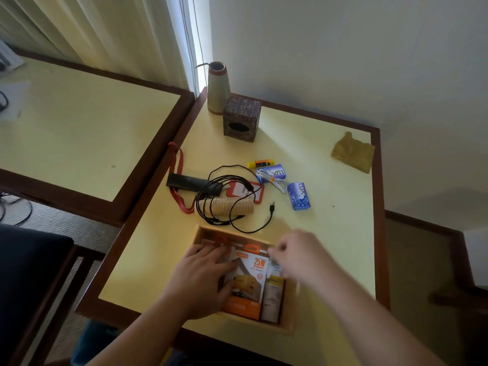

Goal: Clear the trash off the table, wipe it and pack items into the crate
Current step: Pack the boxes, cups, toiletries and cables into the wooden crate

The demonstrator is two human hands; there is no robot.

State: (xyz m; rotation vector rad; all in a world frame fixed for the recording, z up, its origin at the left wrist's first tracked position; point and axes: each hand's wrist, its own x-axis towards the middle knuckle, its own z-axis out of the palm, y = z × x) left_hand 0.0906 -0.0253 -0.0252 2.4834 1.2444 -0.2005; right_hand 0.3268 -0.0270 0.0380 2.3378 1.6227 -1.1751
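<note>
Both hands reached into the crate [289, 307] at the near edge of the desk [330, 233]. The left hand [203, 278] lay flat, grip spread, on the orange charger box [249, 281] inside it. The right hand [298, 253] was blurred above the crate's right side; its grip could not be told. A white bottle [272, 299] stood beside the box. Black cables [229, 196], two blue soap packets [298, 196] and a yellow cloth [352, 151] lay farther back on the desk.
</note>
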